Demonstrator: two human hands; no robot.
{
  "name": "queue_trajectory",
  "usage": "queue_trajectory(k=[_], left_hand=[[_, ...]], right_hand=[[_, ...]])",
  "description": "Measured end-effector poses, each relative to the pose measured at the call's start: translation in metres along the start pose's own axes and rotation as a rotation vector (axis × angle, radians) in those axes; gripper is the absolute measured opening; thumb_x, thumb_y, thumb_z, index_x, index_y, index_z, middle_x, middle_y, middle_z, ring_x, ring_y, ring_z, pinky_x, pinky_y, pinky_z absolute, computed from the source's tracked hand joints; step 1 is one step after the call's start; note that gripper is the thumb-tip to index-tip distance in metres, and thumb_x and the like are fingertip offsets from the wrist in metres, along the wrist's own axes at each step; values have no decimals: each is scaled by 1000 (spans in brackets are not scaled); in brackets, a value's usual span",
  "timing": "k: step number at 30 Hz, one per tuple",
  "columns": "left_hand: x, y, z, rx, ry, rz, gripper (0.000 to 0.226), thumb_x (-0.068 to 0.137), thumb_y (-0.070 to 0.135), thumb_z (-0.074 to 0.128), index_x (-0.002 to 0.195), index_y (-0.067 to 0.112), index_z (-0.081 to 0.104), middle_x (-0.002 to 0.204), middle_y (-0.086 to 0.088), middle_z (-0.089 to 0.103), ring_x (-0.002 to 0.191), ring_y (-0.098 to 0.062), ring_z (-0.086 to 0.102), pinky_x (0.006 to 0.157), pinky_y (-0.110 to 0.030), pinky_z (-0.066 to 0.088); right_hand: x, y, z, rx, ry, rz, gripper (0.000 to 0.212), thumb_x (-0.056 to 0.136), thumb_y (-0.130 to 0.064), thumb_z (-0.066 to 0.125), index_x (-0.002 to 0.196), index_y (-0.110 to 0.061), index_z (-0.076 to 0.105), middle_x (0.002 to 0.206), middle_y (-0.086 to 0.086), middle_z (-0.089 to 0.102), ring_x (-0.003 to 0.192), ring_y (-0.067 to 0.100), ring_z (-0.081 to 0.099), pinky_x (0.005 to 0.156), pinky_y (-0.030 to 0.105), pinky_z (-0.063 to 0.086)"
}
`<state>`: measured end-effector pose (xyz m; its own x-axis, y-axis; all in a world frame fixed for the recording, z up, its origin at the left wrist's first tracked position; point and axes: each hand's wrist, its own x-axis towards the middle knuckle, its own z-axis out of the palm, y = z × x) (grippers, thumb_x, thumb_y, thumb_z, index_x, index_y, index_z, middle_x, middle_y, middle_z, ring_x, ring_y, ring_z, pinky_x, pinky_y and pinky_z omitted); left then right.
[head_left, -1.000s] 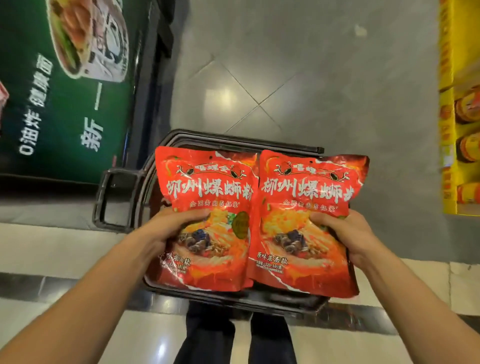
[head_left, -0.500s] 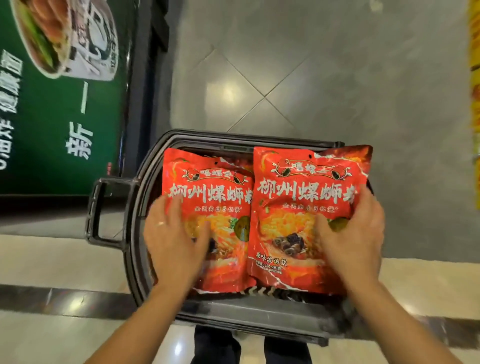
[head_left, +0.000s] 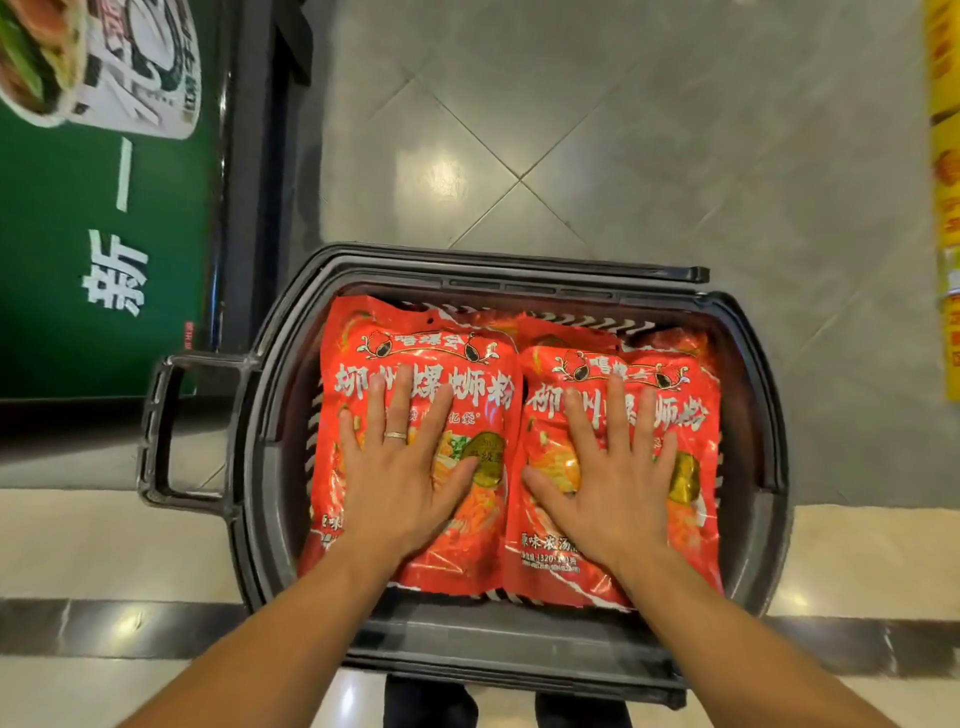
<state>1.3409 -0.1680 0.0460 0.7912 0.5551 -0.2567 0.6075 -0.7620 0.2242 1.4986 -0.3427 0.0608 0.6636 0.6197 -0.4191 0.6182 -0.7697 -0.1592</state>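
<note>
Red plastic packets lay flat in a dark grey shopping basket (head_left: 769, 415), two of them side by side, and each one had a hand on top. The left hand (head_left: 400, 483) rested palm down on the left packet (head_left: 374, 364). Its fingers (head_left: 400, 395) were straight and spread, so they were released and pressed on the film without closing on it. A thin ring (head_left: 396, 435) sat on one of these fingers. The right hand (head_left: 613, 493) lay in the same way on the right packet (head_left: 696, 535), with its fingers (head_left: 618, 410) also straight, spread and grasping nothing.

Each packet had its long axis along the line of the fingers above it. The top edge, with the emblem and the white characters, was just beyond the fingertips, and the bottom edge was under the wrist. The inner edges of the two packets met between the two thumbs, and there the left packet seemed to lie a little over the right one.

Outside the left fingers, the basket's handle (head_left: 156, 426) stood out from the rim. Further on that side was a green sign (head_left: 62, 322) with white characters. Well beyond the fingertips was a grey tiled floor (head_left: 571, 130), and far outside the right fingers a yellow shelf (head_left: 945, 182) showed at the edge.
</note>
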Motion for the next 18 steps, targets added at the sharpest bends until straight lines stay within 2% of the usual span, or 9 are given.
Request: queue_trajectory(k=[3,8,12,15,18], left_hand=[[4,5,11,-8,26,4,76,92,70,36,158,40,15,169,-8,1,155,-35,-1,115,-69,15],[5,6,29,10,73,11,75,91,68,37,157,36,23,168,-12,5,154,-38,3,115,-70,16],[6,3,39,11,97,25,75,92,68,33,158,33,22,168,-13,3,154,-39,2,115,-70,15],[6,4,35,14,62,18,75,94,69,29,159,34,17,168,-12,-1,154,-38,-1,116,-69,13],[5,12,19,49,-29,-18,75,94,71,24,159,36,13,168,-11,-6,154,-37,-8,117,-67,10]], right_hand=[[8,3,9,-7,35,-15,88,84,-83,29,158,-37,12,167,7,-11,151,38,-13,112,72,14],[14,6,24,-23,91,-28,88,85,-79,34,158,-34,17,167,9,-7,151,40,-8,111,73,17],[16,7,29,-39,96,-38,86,87,-78,30,158,-33,14,166,11,-6,151,41,-6,111,72,16],[16,5,24,-53,17,-24,85,87,-80,24,158,-34,8,166,11,-11,151,40,-10,112,70,13],[21,7,4,-60,-160,-15,90,81,-88,12,153,-42,-15,161,6,-31,148,37,-25,116,68,3]])
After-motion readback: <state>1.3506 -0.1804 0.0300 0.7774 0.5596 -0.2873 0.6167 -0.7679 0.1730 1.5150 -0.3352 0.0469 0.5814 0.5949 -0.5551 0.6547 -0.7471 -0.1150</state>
